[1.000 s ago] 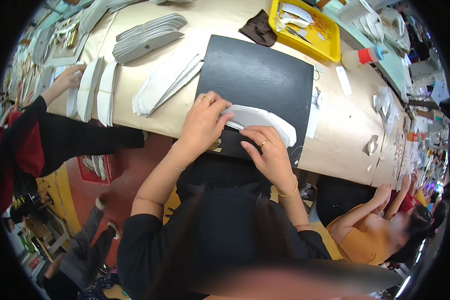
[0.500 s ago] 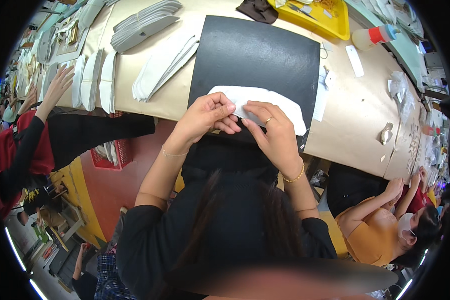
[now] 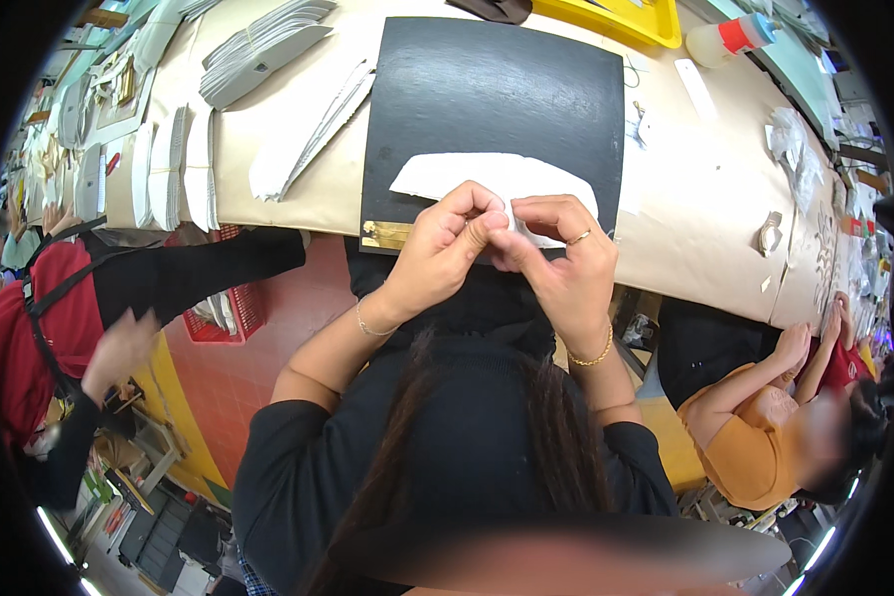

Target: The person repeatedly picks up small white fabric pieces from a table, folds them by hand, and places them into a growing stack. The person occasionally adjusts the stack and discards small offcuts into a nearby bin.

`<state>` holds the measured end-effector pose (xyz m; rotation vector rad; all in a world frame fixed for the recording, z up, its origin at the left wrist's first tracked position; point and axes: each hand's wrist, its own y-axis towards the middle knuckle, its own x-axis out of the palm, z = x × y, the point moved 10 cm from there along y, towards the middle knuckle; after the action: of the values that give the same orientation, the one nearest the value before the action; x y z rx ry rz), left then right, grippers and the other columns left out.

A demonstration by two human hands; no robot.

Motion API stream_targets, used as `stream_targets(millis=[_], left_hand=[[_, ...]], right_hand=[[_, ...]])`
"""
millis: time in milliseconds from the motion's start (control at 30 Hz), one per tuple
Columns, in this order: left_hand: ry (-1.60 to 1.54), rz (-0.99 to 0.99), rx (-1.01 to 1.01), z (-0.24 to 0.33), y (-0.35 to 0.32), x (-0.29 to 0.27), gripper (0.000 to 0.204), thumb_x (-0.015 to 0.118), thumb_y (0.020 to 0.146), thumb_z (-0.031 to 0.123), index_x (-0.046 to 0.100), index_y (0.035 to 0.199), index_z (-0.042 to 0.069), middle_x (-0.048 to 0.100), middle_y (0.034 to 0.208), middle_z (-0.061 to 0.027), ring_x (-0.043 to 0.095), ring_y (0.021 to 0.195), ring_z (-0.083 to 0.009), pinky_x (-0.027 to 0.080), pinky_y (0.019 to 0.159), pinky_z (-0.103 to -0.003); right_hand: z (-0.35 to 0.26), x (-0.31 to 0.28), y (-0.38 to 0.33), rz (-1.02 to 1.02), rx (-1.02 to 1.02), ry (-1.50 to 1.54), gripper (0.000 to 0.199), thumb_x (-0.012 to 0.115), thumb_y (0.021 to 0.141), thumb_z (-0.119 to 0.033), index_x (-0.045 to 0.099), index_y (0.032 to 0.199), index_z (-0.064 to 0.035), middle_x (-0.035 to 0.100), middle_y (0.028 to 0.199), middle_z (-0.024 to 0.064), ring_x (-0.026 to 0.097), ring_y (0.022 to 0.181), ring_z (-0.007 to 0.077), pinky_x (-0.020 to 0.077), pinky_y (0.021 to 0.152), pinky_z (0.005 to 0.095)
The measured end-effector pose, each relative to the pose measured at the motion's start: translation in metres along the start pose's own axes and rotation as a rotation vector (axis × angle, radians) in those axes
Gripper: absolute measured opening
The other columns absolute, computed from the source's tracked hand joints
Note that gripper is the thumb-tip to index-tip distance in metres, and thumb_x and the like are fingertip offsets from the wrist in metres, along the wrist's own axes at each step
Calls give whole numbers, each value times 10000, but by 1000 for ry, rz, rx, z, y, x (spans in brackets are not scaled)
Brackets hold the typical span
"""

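Note:
A white curved flat piece [image 3: 467, 174], its material hard to tell, lies across the near part of a black board [image 3: 497, 89]. Along its near edge my left hand [image 3: 452, 243] is closed, thumb and forefinger pinching at the rim. My right hand [image 3: 571, 253] pinches the same edge right beside it, so that both sets of fingertips nearly meet. The fingers cover the gripped part. Left of my left hand, a yellowish wooden strip [image 3: 384, 234] shows at the board's near edge.
Stacked white pieces [image 3: 313, 129] and banded grey-white bundles [image 3: 268, 50] lie to the left. Rightward are a bottle with a red band [image 3: 730, 40], a yellow tray [image 3: 616, 22], a white strip [image 3: 695, 87] and a wristwatch [image 3: 770, 233]. Co-workers sit or stand on both sides.
My hands have come closer together at the white piece's edge, and the piece has shifted left. The wooden strip is more exposed. At left, a co-worker's arm has dropped from the table.

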<state>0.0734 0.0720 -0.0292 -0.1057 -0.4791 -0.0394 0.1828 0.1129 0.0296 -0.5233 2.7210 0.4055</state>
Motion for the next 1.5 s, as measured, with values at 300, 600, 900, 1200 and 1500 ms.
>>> stream_targets(millis=[300, 600, 900, 1200, 1500], left_hand=[[-10, -103, 132, 3, 4, 18, 212, 459, 1060, 234, 474, 1005, 30, 576, 927, -61, 616, 819, -127, 515, 785, -282], [316, 17, -145, 8, 4, -15, 486, 629, 956, 426, 551, 730, 3, 568, 715, -63, 541, 699, -137, 461, 666, -293], [383, -47, -149, 9, -7, -21, 558, 686, 929, 389, 406, 647, -3, 361, 614, -1, 328, 629, -82, 328, 539, -302], [663, -92, 263, 59, -12, 29, 138, 719, 881, 130, 705, 870, -7, 582, 832, -106, 541, 736, -189, 434, 660, -315], [808, -172, 599, 86, -10, 68, 220, 712, 853, 111, 577, 700, 28, 552, 784, -98, 543, 678, -270, 458, 670, -366]], right_hand=[[31, -10, -12, 117, 246, 453, 158, 604, 988, -109, 663, 922, 21, 677, 782, 50, 613, 685, 67, 501, 608, 223], [-18, 9, -2, 10, -228, -100, 75, 720, 842, -31, 652, 870, -15, 694, 793, 88, 668, 657, 197, 519, 592, 294], [-26, 18, -2, -57, -197, -27, 36, 654, 913, -31, 650, 931, 0, 693, 890, 125, 676, 704, 225, 526, 607, 304], [-31, 5, 0, -49, -196, 154, 355, 668, 931, -258, 662, 1152, 20, 682, 1155, 209, 670, 1068, 331, 517, 939, 387], [-25, -40, -5, 185, -219, 211, 543, 455, 1039, -389, 680, 1068, 105, 707, 1053, 250, 700, 1004, 333, 537, 907, 392]])
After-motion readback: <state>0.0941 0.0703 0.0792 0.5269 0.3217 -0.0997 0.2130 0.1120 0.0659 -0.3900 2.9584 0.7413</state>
